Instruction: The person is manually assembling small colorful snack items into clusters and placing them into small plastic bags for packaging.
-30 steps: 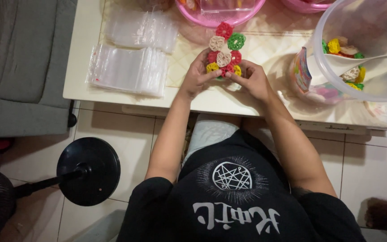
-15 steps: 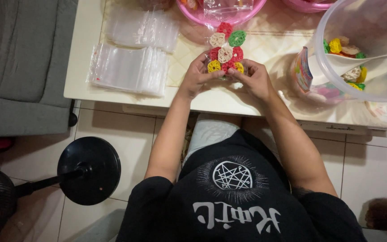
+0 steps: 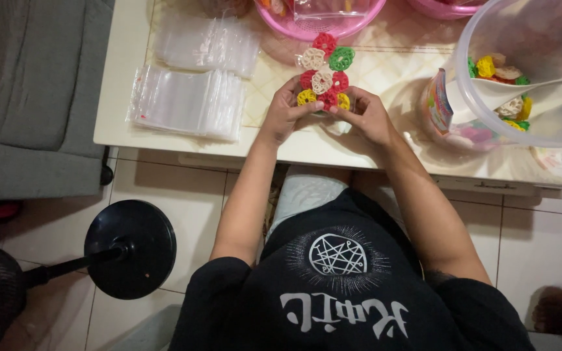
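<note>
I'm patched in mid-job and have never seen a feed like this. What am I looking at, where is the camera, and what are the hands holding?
There is no machine here: a person works with two bare hands. The single picture comes from a camera worn on the head, looking down past a black shirt to a pale table.

The left hand and right hand together pinch the near end of a small clear bag of colourful wheel-shaped crackers, red, green, yellow and cream. Each grip is closed on that bag.

On the table, left of the hands, lie stacks of empty clear zip bags. Beyond the hands is a pink basin. To the right is a large clear tub holding more crackers and a white scoop.

On the tiled floor at lower left stands a black fan base.
</note>
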